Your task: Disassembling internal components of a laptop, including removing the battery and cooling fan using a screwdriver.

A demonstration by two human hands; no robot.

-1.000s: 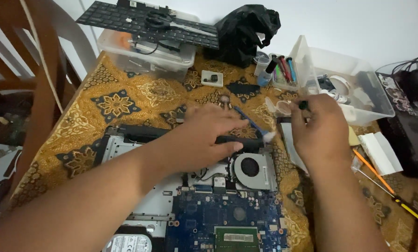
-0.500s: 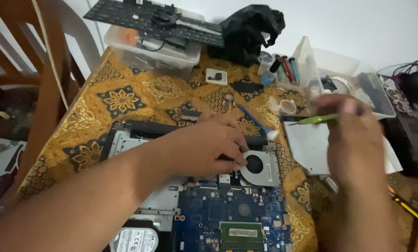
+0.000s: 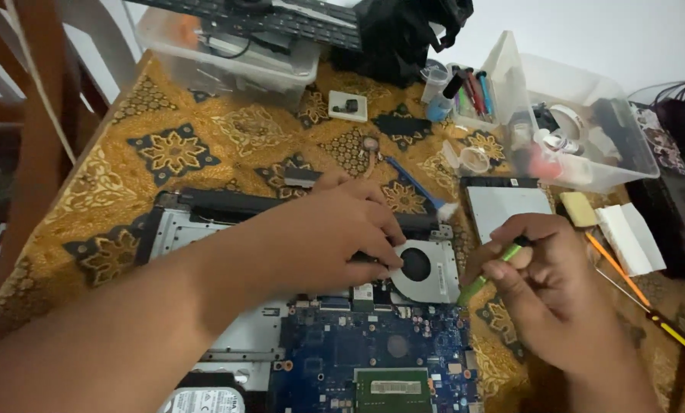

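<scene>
The left hand [image 3: 331, 233] is lying palm down, fingers curling rightward, its forearm stretching in from the near left. The right hand [image 3: 545, 279] is sitting to its right, fingers pinching together, its wrist running off the near edge.
</scene>
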